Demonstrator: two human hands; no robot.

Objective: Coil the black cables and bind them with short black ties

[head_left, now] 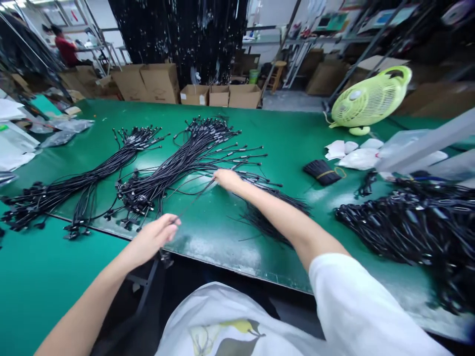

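A thin black cable (196, 197) runs between my two hands over the green table. My left hand (158, 234) pinches its near end close to the table's front edge, and a small dark plug (166, 258) hangs just below that hand. Farther out, my right hand (227, 179) has its fingers closed on the cable's other part. Beside it on the left lies a large bundle of black cables (185, 158), plugs toward me and loose ends away. Another cable bundle (92, 173) lies farther left. Under my right forearm is a pile of thin black strands (265, 215), partly hidden.
On the right lies a big heap of black cables (408, 222). A banded black bundle (322, 172), white bags (359, 157) and a green fan (371, 101) are nearer the back. Cardboard boxes (159, 83) stand behind the table (289, 133). A person (66, 47) sits far left.
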